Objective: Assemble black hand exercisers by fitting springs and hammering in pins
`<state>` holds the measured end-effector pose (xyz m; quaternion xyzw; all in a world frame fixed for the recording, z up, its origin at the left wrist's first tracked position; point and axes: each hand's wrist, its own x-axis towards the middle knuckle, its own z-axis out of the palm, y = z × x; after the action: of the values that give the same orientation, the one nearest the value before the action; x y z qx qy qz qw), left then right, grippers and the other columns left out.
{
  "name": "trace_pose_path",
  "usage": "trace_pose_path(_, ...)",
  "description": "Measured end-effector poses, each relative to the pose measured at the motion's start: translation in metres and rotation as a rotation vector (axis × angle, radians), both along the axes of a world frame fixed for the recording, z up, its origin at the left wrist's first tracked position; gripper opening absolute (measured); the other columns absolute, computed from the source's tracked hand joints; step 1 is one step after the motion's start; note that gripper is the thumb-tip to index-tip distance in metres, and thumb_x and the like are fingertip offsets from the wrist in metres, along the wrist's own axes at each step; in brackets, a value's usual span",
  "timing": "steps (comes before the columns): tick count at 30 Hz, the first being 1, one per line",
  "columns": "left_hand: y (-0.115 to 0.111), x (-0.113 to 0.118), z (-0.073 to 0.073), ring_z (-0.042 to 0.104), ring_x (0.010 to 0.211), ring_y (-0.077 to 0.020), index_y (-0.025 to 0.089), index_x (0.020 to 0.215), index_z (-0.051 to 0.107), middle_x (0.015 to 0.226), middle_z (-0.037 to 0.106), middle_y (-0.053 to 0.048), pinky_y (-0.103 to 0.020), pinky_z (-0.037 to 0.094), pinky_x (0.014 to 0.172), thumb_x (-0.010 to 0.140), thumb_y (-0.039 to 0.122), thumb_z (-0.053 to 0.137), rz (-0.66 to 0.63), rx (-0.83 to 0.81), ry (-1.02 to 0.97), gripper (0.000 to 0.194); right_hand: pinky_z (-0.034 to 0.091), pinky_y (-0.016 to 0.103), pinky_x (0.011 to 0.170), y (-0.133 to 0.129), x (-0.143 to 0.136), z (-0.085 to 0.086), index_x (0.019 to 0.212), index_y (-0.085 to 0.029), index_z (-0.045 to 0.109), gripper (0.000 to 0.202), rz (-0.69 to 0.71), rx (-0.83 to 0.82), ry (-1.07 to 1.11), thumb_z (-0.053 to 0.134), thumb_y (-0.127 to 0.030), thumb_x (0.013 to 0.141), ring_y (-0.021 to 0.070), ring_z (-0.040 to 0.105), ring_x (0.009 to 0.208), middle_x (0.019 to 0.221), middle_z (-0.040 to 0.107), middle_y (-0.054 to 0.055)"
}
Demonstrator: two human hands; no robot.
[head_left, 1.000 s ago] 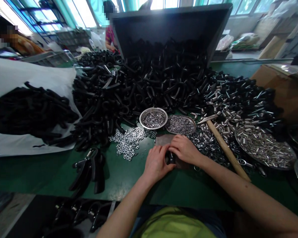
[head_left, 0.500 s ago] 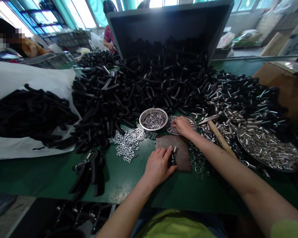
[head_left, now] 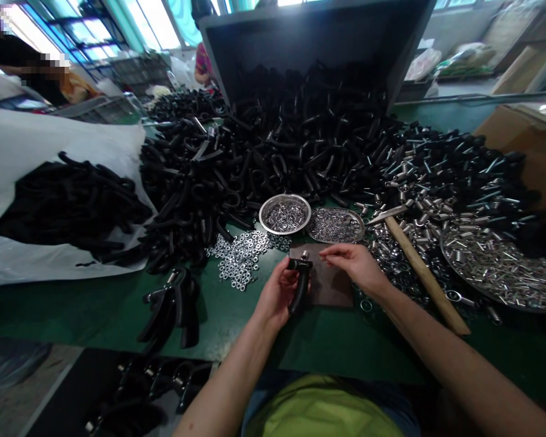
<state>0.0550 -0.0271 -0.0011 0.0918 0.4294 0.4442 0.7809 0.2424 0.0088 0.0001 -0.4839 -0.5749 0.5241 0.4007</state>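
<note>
My left hand (head_left: pixel 278 292) is wrapped round a black curved handle (head_left: pixel 301 284), held upright with a metal spring (head_left: pixel 305 255) at its top. Just right of it, my right hand (head_left: pixel 352 264) is closed in a pinch; whatever sits between its fingertips is too small to make out. Beneath both hands lies a brown square plate (head_left: pixel 330 288) on the green table (head_left: pixel 236 331). Behind the plate stand a round metal bowl (head_left: pixel 262 220) of small metal parts and a shallow dish (head_left: pixel 337 224) of tiny parts.
Loose nuts (head_left: pixel 241 258) lie left of the plate. A hammer (head_left: pixel 418 267) and a large tray of pins (head_left: pixel 500 267) are at the right. Black handles (head_left: pixel 264 158) heap up before a tilted grey bin (head_left: pixel 300 48). Two people are beyond the table.
My right hand has come back from the shallow dish to beside the handle. My left hand has raised and turned the handle upright off the plate.
</note>
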Motion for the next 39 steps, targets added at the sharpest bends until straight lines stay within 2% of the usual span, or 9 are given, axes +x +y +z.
trace_pose_path(5, -0.008, 0.005, 0.009, 0.062, 0.058, -0.0149, 0.006, 0.089, 0.064, 0.069, 0.065, -0.01, -0.028, 0.055, 0.063, 0.087, 0.043, 0.049, -0.017, -0.02, -0.178, 0.04, 0.048, 0.029, 0.066, -0.024, -0.015, 0.003, 0.086, -0.019, 0.065, 0.015, -0.058, -0.017, 0.035, 0.066, -0.027, 0.073, 0.0155, 0.064, 0.069, 0.076, 0.069, 0.001)
trace_pose_path(9, -0.009, 0.006, 0.011, 0.063, 0.058, -0.0149, 0.006, 0.087, 0.064, 0.069, 0.065, -0.009, -0.029, 0.055, 0.065, 0.086, 0.042, 0.05, -0.018, -0.011, -0.176, 0.038, 0.045, 0.028, 0.065, -0.024, -0.019, 0.005, 0.075, -0.019, 0.066, 0.004, -0.047, 0.089, -0.087, 0.064, -0.023, 0.075, 0.0147, 0.061, 0.067, 0.072, 0.066, 0.0)
trace_pose_path(16, -0.009, 0.007, 0.008, 0.065, 0.071, -0.0189, 0.009, 0.088, 0.064, 0.077, 0.067, -0.01, -0.03, 0.054, 0.07, 0.079, 0.048, 0.059, -0.041, 0.029, -0.072, 0.041, 0.045, 0.031, 0.072, -0.021, -0.021, 0.009, 0.071, -0.02, 0.063, 0.007, -0.024, 0.319, -0.212, 0.06, -0.019, 0.078, 0.0169, 0.058, 0.077, 0.077, 0.06, 0.001)
trace_pose_path(20, -0.006, 0.003, 0.002, 0.065, 0.075, -0.0186, 0.012, 0.092, 0.065, 0.083, 0.069, -0.009, -0.028, 0.051, 0.068, 0.074, 0.051, 0.063, -0.103, 0.121, 0.123, 0.044, 0.045, 0.03, 0.071, -0.018, -0.016, 0.004, 0.072, -0.02, 0.059, 0.007, -0.002, 0.385, -0.311, 0.06, -0.019, 0.08, 0.0164, 0.057, 0.076, 0.078, 0.059, 0.001)
trace_pose_path(22, -0.001, -0.001, 0.001, 0.065, 0.081, -0.0196, 0.013, 0.097, 0.067, 0.089, 0.07, -0.009, -0.029, 0.05, 0.073, 0.074, 0.05, 0.063, -0.203, 0.232, 0.204, 0.043, 0.046, 0.03, 0.072, -0.012, -0.01, 0.0, 0.085, -0.02, 0.061, 0.004, 0.058, 0.5, -0.415, 0.058, -0.02, 0.082, 0.0168, 0.057, 0.081, 0.086, 0.061, 0.003)
trace_pose_path(26, 0.016, -0.009, 0.003, 0.059, 0.105, -0.0246, 0.016, 0.107, 0.068, 0.109, 0.068, -0.007, -0.036, 0.041, 0.095, 0.078, 0.043, 0.061, -0.459, 0.606, 0.488, 0.04, 0.042, 0.034, 0.079, 0.006, 0.005, -0.009, 0.113, -0.022, 0.06, 0.025, 0.317, 0.899, -0.821, 0.047, -0.023, 0.091, 0.0206, 0.055, 0.098, 0.113, 0.061, 0.01)
trace_pose_path(30, 0.026, -0.009, -0.001, 0.054, 0.111, -0.0284, 0.017, 0.121, 0.06, 0.12, 0.063, -0.01, -0.041, 0.037, 0.099, 0.075, 0.049, 0.063, -0.608, 0.897, 0.982, 0.056, 0.038, 0.032, 0.065, 0.022, 0.015, -0.021, 0.101, -0.015, 0.065, 0.031, 0.544, 1.152, -1.044, 0.035, -0.019, 0.095, 0.0181, 0.056, 0.081, 0.102, 0.067, 0.011)
trace_pose_path(34, 0.014, -0.002, -0.011, 0.053, 0.107, -0.0283, 0.015, 0.132, 0.048, 0.113, 0.061, -0.013, -0.041, 0.04, 0.095, 0.076, 0.054, 0.06, -0.683, 1.113, 1.421, 0.069, 0.035, 0.03, 0.059, 0.023, 0.019, -0.029, 0.098, -0.016, 0.065, 0.029, 0.6, 1.212, -0.969, 0.036, -0.02, 0.094, 0.0164, 0.056, 0.076, 0.095, 0.068, 0.01)
trace_pose_path(39, -0.005, 0.005, -0.019, 0.05, 0.105, -0.0283, 0.014, 0.136, 0.04, 0.11, 0.058, -0.012, -0.042, 0.039, 0.094, 0.079, 0.049, 0.058, -0.695, 1.227, 1.678, 0.069, 0.038, 0.031, 0.063, 0.011, 0.027, -0.021, 0.107, -0.016, 0.063, 0.029, 0.618, 1.162, -0.999, 0.038, -0.019, 0.094, 0.0182, 0.057, 0.084, 0.106, 0.066, 0.012)
